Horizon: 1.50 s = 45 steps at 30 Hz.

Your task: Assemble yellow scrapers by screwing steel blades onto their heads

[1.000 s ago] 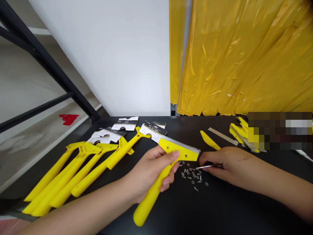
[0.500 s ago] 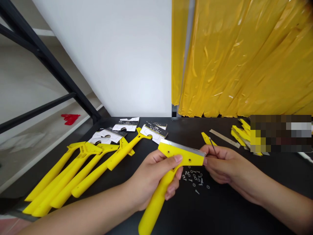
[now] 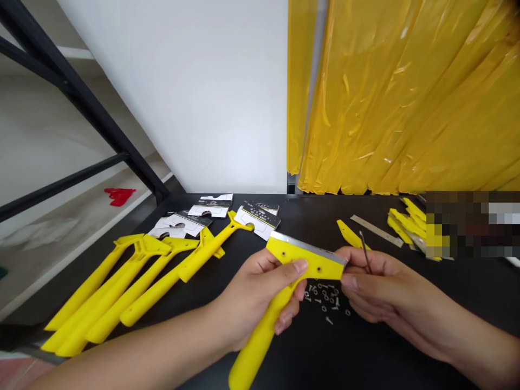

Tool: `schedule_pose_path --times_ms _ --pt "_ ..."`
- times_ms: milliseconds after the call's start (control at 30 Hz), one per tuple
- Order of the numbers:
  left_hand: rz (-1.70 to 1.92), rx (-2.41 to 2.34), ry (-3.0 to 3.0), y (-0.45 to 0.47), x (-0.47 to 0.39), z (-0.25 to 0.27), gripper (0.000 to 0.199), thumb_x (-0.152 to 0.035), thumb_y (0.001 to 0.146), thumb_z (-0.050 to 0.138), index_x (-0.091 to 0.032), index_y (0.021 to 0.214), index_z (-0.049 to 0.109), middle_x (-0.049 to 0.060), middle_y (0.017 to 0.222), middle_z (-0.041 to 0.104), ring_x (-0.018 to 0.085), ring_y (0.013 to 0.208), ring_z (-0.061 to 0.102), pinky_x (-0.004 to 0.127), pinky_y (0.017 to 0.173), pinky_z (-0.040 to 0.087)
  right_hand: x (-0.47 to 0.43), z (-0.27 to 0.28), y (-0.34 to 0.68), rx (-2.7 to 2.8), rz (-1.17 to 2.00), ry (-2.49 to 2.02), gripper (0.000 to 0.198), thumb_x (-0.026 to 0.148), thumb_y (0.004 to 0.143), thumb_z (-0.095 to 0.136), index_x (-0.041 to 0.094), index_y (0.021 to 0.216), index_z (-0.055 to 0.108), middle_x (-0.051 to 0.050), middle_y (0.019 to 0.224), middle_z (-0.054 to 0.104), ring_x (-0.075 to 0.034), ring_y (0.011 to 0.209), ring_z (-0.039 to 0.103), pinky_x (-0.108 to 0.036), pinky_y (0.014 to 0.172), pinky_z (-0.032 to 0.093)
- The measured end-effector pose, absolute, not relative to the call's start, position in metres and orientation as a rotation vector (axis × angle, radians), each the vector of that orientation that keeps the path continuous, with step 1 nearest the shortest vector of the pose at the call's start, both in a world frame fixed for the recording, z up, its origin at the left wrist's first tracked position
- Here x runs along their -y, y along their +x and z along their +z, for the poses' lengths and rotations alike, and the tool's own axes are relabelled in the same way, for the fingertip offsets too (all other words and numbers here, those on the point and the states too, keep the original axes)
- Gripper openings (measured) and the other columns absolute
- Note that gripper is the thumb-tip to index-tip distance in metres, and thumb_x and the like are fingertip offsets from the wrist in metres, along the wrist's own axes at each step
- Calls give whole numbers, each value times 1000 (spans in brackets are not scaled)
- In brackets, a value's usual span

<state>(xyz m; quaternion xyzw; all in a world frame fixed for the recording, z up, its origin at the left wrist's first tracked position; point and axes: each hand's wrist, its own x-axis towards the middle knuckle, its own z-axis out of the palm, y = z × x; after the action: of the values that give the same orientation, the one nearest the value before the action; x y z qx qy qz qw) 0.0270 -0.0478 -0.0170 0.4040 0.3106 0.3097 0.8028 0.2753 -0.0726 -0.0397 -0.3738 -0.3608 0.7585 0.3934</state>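
Observation:
My left hand [image 3: 264,292] is wrapped round the neck of a yellow scraper [image 3: 260,338], its thumb lying on the flat head. A grey metal blade [image 3: 303,244] runs along the head's upper edge, and two dark holes show in the yellow face. At the head's right end, my right hand [image 3: 377,281] is closed, with thumb and forefinger close to the blade's corner. From its fingers a thin metal rod-like tool [image 3: 364,252] sticks up; its lower part is hidden. Several small screws and nuts [image 3: 325,295] lie on the black table below the scraper head.
Several yellow scraper handles [image 3: 105,303] lie at left, near printed cards [image 3: 255,222]. Behind my right hand are a yellow plate [image 3: 349,235], a flat strip [image 3: 376,230] and a pile of yellow pieces [image 3: 408,219]. Yellow plastic sheeting [image 3: 406,97] hangs at the back.
The scraper head and both hands sit slightly further right and lower in view. The rod in my right hand has shifted right and shows a little more of its length.

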Motion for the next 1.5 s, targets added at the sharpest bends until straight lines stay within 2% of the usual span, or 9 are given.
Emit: schedule_pose_path --times_ms 500,700,833,967,1067,1167,1333,1400,1500 --pt "679 -706 912 30 50 -16 33 -45 104 81 -19 90 66 -3 75 66 5 45 52 13 39 42 77 -36 276 938 2029 -896 32 46 96 92 21 108 76 12 58 34 -5 51 19 -23 50 17" --pt "626 -717 967 29 51 -14 46 -50 102 81 -19 74 61 -7 55 50 5 40 43 15 40 38 76 -37 276 964 2037 -887 27 44 102 86 21 110 74 12 60 35 -5 51 19 -23 51 17" --pt "633 -748 987 27 52 -13 46 -50 103 78 -20 73 61 -6 51 49 6 40 42 15 40 36 76 -36 275 1007 2015 -915 31 49 101 86 22 109 71 12 59 33 -6 52 18 -23 50 15" --pt "650 -789 994 24 51 -13 47 -51 105 76 -20 73 61 -6 49 49 6 39 41 16 41 34 70 -32 281 1066 1761 -968 37 60 104 75 23 105 71 6 66 45 -10 57 32 -23 52 30" --pt "648 -806 1004 22 50 -11 46 -51 105 75 -20 74 61 -6 48 50 6 39 41 16 41 34 61 -32 292 1150 1478 -1081 36 59 108 66 25 94 68 1 78 56 -15 64 46 -27 54 41" --pt "636 -806 1018 22 48 -10 46 -52 105 73 -21 74 61 -6 48 50 7 39 41 16 42 34 53 -38 304 1343 1126 -1251 33 55 113 58 27 97 64 0 86 61 -16 67 51 -28 56 43" --pt "639 -826 1012 22 45 -10 47 -52 105 74 -21 72 61 -5 48 50 7 39 41 16 41 33 47 -52 315 1681 613 -1606 32 61 113 58 32 124 66 0 86 63 -20 73 56 -32 62 41" --pt "637 -838 1009 21 44 -10 47 -52 105 74 -21 73 61 -5 48 50 7 39 41 17 41 32 45 -54 317 1668 545 -1638 28 55 111 63 31 126 63 -2 95 69 -22 84 63 -33 69 45" --pt "632 -856 1005 21 43 -11 47 -53 105 74 -21 73 60 -5 49 50 7 40 40 17 41 33 41 -49 321 1638 553 -1594 23 51 109 66 29 115 63 -5 109 73 -25 102 67 -37 86 51"
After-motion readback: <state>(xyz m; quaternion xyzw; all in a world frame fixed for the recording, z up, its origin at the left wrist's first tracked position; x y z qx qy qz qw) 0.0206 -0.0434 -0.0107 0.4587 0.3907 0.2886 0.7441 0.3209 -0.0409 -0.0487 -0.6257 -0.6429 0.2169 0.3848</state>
